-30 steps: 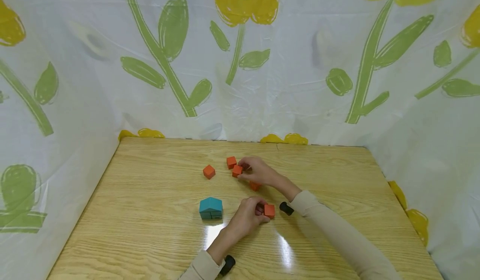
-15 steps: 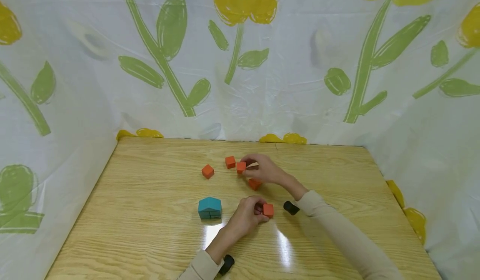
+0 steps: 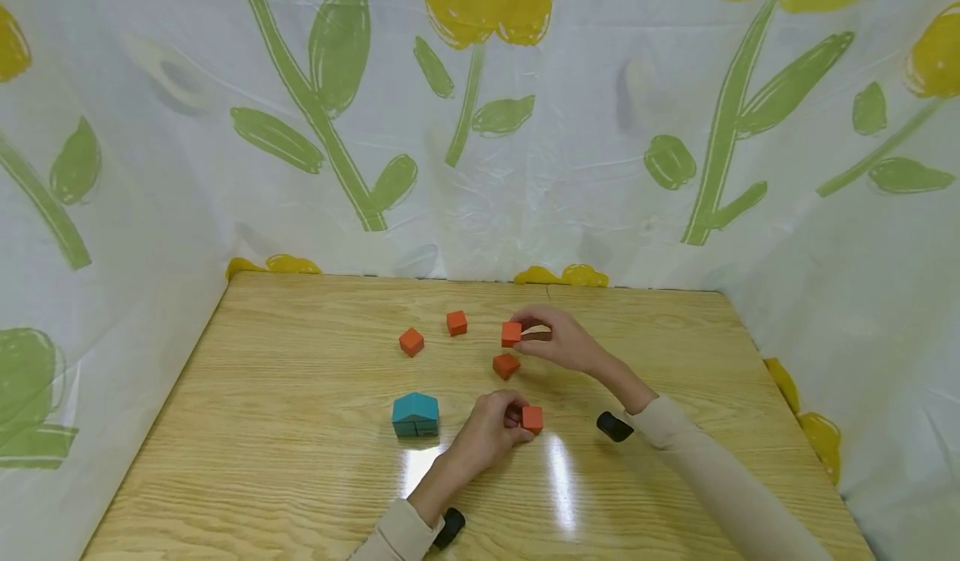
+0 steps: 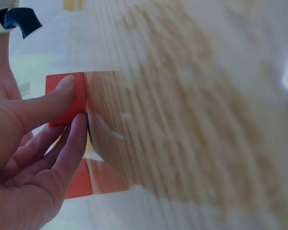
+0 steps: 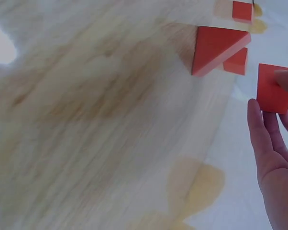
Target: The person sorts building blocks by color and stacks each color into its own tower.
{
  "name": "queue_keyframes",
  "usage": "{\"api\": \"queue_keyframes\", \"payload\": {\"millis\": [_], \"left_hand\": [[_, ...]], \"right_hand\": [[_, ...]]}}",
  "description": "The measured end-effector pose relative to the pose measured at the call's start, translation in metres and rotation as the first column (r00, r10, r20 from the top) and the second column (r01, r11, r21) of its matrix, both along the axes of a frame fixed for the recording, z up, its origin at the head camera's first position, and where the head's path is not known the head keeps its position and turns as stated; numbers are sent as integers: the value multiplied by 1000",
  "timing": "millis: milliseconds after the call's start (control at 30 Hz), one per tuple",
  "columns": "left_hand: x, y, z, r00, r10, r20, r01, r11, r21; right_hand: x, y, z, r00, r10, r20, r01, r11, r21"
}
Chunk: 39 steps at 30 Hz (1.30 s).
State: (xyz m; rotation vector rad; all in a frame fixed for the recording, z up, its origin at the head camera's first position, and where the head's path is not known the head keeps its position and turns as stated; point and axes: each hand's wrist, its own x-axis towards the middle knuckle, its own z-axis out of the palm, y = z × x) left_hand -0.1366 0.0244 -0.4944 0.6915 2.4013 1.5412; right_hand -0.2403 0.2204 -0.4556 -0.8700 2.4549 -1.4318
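My left hand point(image 3: 491, 429) pinches an orange-red cube point(image 3: 532, 418) at the front of the group. In the left wrist view the thumb lies across this cube point(image 4: 79, 98), whose base is at the wood. My right hand point(image 3: 558, 340) holds a second red cube point(image 3: 511, 333) between thumb and fingers. Seen from the right wrist, that cube point(image 5: 268, 93) hangs apart from the tabletop. Just in front of it in the head view lies a red triangular block point(image 3: 506, 366), its wedge shape plain in the right wrist view.
Two more red cubes stand farther back, one on the left point(image 3: 412, 342) and one behind it point(image 3: 457, 323). Left of my left hand is a teal house-shaped block stack point(image 3: 416, 415). White flowered sheeting point(image 3: 585, 169) walls in the wooden table point(image 3: 285, 361) at the back and sides.
The right hand has carried its cube rightward, away from the cube at the back, uncovering the triangular block. The left hand keeps its hold on its cube in about the same place.
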Motion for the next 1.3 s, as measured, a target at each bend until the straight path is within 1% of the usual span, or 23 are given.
{"api": "queue_keyframes", "payload": {"millis": [133,300,467,633,967,1033,1200,1300], "left_hand": [[0,0,-1,1000,4,3,-4,1000,-4],[0,0,-1,1000,2,13,-2,1000,4],[-1,-1,0,1000,3,0,-3,1000,9],[-1,-1,0,1000,3,14,-3,1000,12],[-1,0,1,1000,5,-20,-5,1000,14],[0,0,1,1000,5,-27,-5,1000,16],[-1,-1,1,1000,6,-10,-6,1000,19],[0,-1,0,1000,4,-1,-4,1000,22]], "right_hand": [[7,10,-2,1000,-3,1,3,1000,-15],[19,22,-6,999,-15,49,17,999,-37],[31,32,-13,998,-15,61,18,999,-37],[45,40,-17,996,-24,81,27,999,-40],[69,54,-27,996,-12,91,16,999,-39],[73,57,-30,997,-6,81,9,999,-36],[83,62,-34,997,-1,78,3,1000,-24],[88,63,-37,996,7,91,-6,1000,-20]]}}
